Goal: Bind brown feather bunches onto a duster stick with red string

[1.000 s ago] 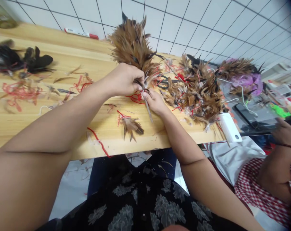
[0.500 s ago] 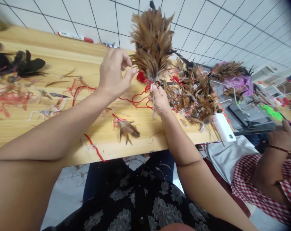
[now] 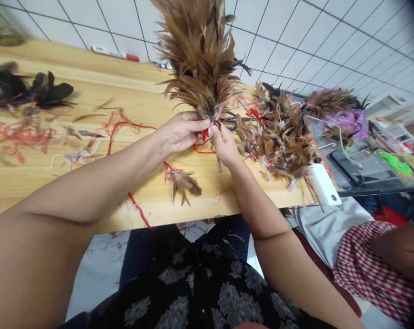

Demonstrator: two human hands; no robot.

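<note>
A brown feather duster [image 3: 201, 64] points up and away from me over the table. My right hand [image 3: 225, 144] is closed around its thin stick [image 3: 218, 163], just below the lowest feathers. My left hand [image 3: 184, 132] has its thumb and fingers pressed together at the feather base, touching the duster's neck. Red yarn [image 3: 205, 134] shows between the two hands and trails loosely across the table; whether the left fingers pinch yarn or feather is hidden. A dark, thin, looped object [image 3: 239, 119] lies by my right fingers, its kind unclear.
A pile of brown feather bunches [image 3: 278, 132] lies right, beside a white device [image 3: 325, 185]. One small feather bunch [image 3: 184, 183] sits near the front edge. Black feathers [image 3: 51, 93] and red scraps [image 3: 20, 137] lie left; a marker [image 3: 114, 54] is by the wall. A co-worker's checked sleeve [image 3: 364, 260] is at right.
My left hand has come down and right from open air to the duster's base, its fingers closing there. The duster has tilted left and looks larger. The co-worker's hand has left the view.
</note>
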